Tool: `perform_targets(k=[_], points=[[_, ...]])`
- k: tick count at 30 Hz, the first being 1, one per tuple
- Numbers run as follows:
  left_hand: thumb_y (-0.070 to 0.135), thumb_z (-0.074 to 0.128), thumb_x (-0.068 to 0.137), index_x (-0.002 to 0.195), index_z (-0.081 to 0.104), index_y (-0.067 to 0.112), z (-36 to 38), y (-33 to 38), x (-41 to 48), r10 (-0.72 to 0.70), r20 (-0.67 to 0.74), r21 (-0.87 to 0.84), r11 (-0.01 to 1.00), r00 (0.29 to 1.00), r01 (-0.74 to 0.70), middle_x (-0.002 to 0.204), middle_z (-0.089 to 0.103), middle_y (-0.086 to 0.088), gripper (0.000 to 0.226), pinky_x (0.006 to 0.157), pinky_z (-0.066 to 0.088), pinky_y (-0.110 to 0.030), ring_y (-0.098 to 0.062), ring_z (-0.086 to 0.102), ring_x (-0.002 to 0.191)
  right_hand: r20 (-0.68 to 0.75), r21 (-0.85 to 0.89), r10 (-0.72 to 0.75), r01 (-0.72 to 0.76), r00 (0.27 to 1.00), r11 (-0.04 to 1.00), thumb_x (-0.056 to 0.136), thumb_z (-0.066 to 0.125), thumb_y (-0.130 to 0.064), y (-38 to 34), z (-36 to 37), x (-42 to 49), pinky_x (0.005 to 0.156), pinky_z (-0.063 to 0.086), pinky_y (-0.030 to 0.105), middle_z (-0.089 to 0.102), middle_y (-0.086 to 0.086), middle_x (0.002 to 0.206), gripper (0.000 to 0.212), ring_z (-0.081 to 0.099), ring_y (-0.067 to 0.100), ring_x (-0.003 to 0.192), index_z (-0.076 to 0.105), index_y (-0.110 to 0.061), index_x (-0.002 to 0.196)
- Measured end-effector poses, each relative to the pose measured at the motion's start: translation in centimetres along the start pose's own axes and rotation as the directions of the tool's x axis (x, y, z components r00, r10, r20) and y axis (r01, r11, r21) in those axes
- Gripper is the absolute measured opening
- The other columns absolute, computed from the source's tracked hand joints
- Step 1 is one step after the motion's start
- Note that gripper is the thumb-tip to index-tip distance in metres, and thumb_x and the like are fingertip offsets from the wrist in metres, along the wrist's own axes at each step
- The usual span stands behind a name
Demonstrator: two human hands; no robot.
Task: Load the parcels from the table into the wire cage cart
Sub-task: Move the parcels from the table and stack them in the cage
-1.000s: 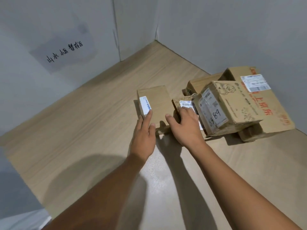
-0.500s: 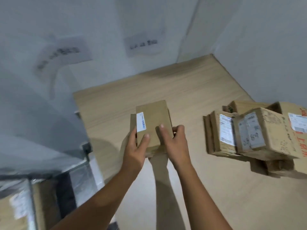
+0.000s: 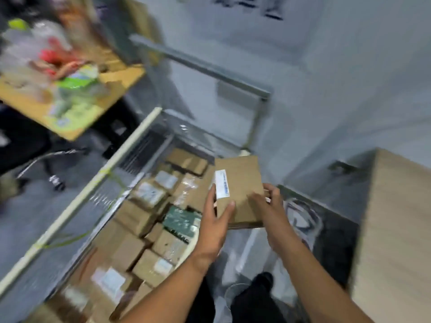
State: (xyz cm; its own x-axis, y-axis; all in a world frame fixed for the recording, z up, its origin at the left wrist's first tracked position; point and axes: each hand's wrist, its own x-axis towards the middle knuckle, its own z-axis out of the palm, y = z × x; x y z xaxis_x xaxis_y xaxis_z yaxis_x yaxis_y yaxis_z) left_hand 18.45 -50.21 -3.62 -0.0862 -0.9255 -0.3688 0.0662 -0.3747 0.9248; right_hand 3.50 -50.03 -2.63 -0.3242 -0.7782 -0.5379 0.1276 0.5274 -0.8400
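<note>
I hold the flat brown parcel (image 3: 240,190) by its near corners, left hand (image 3: 215,220) and right hand (image 3: 268,206) both curled on it, above the right edge of the wire cage cart (image 3: 210,68). This looks like the carrying step. Next, I judge, it needs lowering onto the stacked parcels (image 3: 137,220) inside.

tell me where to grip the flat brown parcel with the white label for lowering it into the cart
Grip the cardboard parcel by its two long edges at the near end, one hand coming in from each side. It is thin and broad, so only the edges fit a grasp. The left hand and right hand hold it that way now.
</note>
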Motion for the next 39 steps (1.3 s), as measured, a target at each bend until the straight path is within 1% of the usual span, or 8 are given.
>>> perform_targets(k=[8,11,14,17,22,30,37,39], points=[[0.056,0.070,0.088,0.147,0.040,0.053,-15.0,-2.0,1.8,-0.146,-0.276,-0.064,0.989,0.950,0.133,0.133,0.063,0.027,0.066,0.101,0.056,-0.038,-0.007,0.065,0.121,0.374,-0.313,0.107,0.016,0.921,0.950,0.068,0.080,-0.066,2.0,16.7,5.0,0.088,0.064,0.044,0.052,0.001,0.144,0.080,0.066,0.021,0.117,0.047,-0.055,0.141],[0.063,0.065,0.091,0.157,0.031,0.043,-18.5,-4.3,4.3,-0.177,-0.271,0.111,0.971,0.946,0.213,0.152,0.049,0.018,0.077,0.102,0.044,-0.018,-0.004,0.051,0.134,0.401,-0.388,0.141,0.028,0.905,0.921,0.063,0.081,-0.070,4.0,19.8,9.2,0.087,0.064,0.046,0.051,0.003,0.144,0.089,0.066,0.023,0.117,0.048,-0.053,0.144],[0.065,0.058,0.094,0.157,0.037,0.036,-21.8,-7.2,8.4,-0.152,-0.351,0.346,0.896,0.924,0.279,0.159,0.043,0.009,0.072,0.110,0.036,-0.028,-0.012,0.042,0.143,0.423,-0.437,0.178,0.029,0.889,0.899,0.070,0.083,-0.065,5.8,22.3,15.1,0.080,0.066,0.045,0.049,0.002,0.146,0.087,0.065,0.026,0.120,0.046,-0.052,0.147],[0.071,0.048,0.095,0.153,0.045,0.031,-24.3,-10.7,13.6,-0.126,-0.395,0.574,0.740,0.910,0.351,0.151,0.053,0.000,0.071,0.111,0.036,-0.035,-0.022,0.045,0.140,0.447,-0.527,0.163,0.112,0.880,0.843,0.093,0.077,-0.041,7.7,24.4,22.3,0.072,0.055,0.021,0.050,-0.001,0.140,0.072,0.059,0.019,0.117,0.040,-0.041,0.154],[0.080,0.028,0.094,0.160,0.027,0.039,-26.9,-18.6,22.6,-0.176,-0.478,0.669,0.561,0.860,0.487,0.167,0.029,-0.001,0.078,0.127,0.016,-0.047,-0.027,0.018,0.155,0.498,-0.662,0.190,0.229,0.846,0.713,0.092,0.078,-0.041,12.4,28.7,35.6,0.110,0.044,0.037,0.033,-0.001,0.146,0.076,0.047,0.021,0.132,0.038,-0.041,0.156],[0.080,0.016,0.088,0.163,0.014,0.037,-28.4,-29.5,34.9,-0.116,-0.554,0.725,0.420,0.824,0.547,0.173,0.011,-0.005,0.087,0.128,0.006,-0.050,-0.034,0.002,0.158,0.563,-0.686,0.237,0.289,0.791,0.668,0.094,0.073,-0.050,21.7,36.4,49.1,0.112,0.029,0.028,0.020,-0.002,0.168,0.086,0.032,0.021,0.150,0.028,-0.027,0.163],[0.076,0.029,0.097,0.163,0.004,0.044,-28.9,-32.3,37.8,-0.187,-0.616,0.671,0.386,0.766,0.633,0.172,-0.012,0.003,0.077,0.126,-0.012,-0.043,-0.026,-0.020,0.157,0.599,-0.705,0.275,0.334,0.752,0.625,0.076,0.074,-0.065,25.9,39.8,50.5,0.110,0.044,0.041,0.058,-0.007,0.144,0.068,0.056,0.021,0.130,0.041,-0.071,0.136],[0.076,0.030,0.097,0.163,0.005,0.045,-28.9,-32.3,37.9,-0.194,-0.616,0.672,0.378,0.764,0.637,0.172,-0.013,0.003,0.077,0.128,-0.009,-0.044,-0.026,-0.020,0.157,0.611,-0.734,0.311,0.373,0.728,0.568,0.082,0.073,-0.057,26.0,39.9,50.6,0.101,0.050,0.037,0.066,-0.003,0.129,0.063,0.063,0.021,0.117,0.047,-0.055,0.139]])
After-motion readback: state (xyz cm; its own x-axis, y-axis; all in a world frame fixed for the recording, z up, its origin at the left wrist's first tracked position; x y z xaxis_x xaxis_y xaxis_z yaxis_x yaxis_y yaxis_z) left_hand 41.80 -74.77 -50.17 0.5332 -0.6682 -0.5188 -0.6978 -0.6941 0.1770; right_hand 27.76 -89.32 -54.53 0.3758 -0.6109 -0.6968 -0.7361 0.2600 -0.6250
